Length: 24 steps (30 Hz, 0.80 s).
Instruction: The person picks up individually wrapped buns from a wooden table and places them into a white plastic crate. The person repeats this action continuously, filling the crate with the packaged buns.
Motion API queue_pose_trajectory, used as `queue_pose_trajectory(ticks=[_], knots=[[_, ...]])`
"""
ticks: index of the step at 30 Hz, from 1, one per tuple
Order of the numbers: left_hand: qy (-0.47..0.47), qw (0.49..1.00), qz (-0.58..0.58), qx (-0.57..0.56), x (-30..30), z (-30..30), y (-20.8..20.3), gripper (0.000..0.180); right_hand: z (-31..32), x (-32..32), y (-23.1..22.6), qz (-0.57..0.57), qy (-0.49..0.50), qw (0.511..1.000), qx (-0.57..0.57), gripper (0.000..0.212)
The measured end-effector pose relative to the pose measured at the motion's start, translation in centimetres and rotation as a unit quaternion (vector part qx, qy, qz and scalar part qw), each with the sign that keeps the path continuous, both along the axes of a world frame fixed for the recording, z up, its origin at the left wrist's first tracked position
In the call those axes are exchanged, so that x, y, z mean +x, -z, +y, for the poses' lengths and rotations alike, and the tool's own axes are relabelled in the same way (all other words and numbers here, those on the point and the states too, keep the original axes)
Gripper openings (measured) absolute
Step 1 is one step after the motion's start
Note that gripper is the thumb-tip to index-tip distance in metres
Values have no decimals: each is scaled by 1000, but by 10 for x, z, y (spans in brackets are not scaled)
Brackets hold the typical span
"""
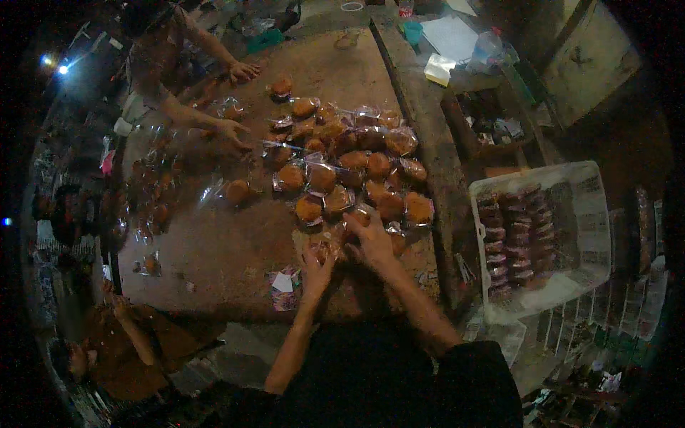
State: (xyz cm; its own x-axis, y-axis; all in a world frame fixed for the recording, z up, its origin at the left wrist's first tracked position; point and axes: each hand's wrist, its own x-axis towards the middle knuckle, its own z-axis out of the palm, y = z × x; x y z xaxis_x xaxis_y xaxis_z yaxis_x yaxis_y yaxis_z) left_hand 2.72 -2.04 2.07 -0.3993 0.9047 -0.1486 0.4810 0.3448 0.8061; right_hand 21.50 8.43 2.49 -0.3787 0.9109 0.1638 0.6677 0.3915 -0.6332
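On the wooden table lies a pile of round brown baked cakes [349,160] in clear plastic wrappers. At the pile's near edge, my left hand [316,274] is closed around a wrapped cake [325,250]. Just to its right, my right hand [376,246] curls its fingers over another wrapped cake [357,216] at the border of the pile. Dim light and blur hide exactly how the right fingertips meet that wrapper. A small heap of printed wrappers with a white paper piece [282,282] sits left of my left forearm.
Right of the table [214,271] stands a white plastic crate [536,296] holding stacked rows of wrapped cakes. Across the table at far left, a person's hands [232,132] reach over more wrapped cakes. Another person sits at lower left. Papers [449,37] lie at the far right.
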Motion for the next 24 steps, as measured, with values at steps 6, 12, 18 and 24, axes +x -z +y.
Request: queue_pose_trajectory(ticks=[6, 12, 18, 24], knots=[[67, 997, 32, -14, -15, 21, -10, 87, 2, -1, -2, 57, 108, 992, 21, 46], [124, 989, 40, 73, -22, 22, -12, 73, -73, -2, 0, 100, 51, 994, -1, 55], [113, 982, 127, 78, 12, 16, -32, 49, -96, -1, -13, 139, 42, 989, -24, 70], [157, 956, 240, 69, 18, 22, -39, 63, -70, 43, -30, -140, 192, 971, -29, 70]])
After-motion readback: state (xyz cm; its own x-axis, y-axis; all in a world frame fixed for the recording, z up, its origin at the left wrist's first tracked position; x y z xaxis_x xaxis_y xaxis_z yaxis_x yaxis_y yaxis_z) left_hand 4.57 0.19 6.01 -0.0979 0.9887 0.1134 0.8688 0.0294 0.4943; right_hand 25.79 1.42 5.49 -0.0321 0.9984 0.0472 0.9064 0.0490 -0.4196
